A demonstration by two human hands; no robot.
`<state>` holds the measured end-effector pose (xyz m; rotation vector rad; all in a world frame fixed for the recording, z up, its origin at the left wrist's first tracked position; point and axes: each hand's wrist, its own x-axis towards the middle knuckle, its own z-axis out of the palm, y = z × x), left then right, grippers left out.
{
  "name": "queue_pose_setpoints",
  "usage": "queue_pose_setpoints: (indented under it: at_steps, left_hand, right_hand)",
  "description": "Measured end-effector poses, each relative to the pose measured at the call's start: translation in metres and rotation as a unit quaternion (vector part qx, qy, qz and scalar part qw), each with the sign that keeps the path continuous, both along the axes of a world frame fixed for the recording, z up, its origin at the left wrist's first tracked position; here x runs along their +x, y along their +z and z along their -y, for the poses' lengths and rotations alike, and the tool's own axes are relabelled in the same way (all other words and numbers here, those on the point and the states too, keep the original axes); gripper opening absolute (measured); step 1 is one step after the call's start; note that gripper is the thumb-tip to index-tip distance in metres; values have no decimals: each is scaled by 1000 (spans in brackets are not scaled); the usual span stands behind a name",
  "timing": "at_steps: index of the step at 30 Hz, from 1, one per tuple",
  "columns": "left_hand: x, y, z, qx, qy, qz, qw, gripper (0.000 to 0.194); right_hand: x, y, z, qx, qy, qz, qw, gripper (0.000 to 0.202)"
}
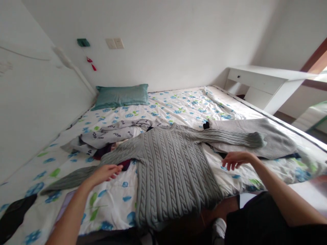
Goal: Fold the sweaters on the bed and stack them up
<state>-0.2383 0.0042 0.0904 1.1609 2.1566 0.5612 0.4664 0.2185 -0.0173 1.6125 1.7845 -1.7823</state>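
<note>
A grey-green cable-knit sweater (173,170) lies spread on the bed, its lower hem over the front edge. One sleeve stretches right across folded light-grey knitwear (276,139); the other runs down to the left. My left hand (108,172) hovers beside the left sleeve, fingers apart and holding nothing. To the right of the sweater's body, my right hand (235,160) is above the sheet, fingers loosely bent and apart, with nothing in it.
Grey clothing with printed letters (114,136) lies crumpled behind the left sleeve. A green pillow (122,96) rests near the wall. At the far right stands a white desk (258,83). A black item (16,216) is at the lower left.
</note>
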Motion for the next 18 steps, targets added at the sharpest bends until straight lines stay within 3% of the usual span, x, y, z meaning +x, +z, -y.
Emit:
queue_pose_setpoints:
  at_steps: [2,4,7,9,11,14,16,18]
  left_hand:
    - [37,-24,1,-161,-106,38,981,70]
    - [66,-51,3,-263,-192,65,943,69]
    - [86,-83,3,-275,-258,56,925,69]
    - [88,-94,0,-260,-280,44,923,67]
    - [85,-95,-1,-275,-312,62,907,64]
    - [79,-85,0,-318,-343,112,877,57]
    - [76,-75,1,-310,-327,115,885,54]
    - [71,-65,-2,-273,-282,105,914,53]
  right_hand:
    - [-38,-7,15,-57,134,30,989,53]
    - [-69,-20,26,-60,189,57,979,54]
    - [-92,-40,32,10,177,60,982,50]
    - [-90,-46,30,23,175,45,983,50]
    - [-79,-46,27,-14,199,28,979,50]
    - [-57,-37,21,-68,213,-4,975,49]
    - [-44,-32,15,-58,172,-24,983,46]
    - [-33,-30,7,-10,72,-35,997,43]
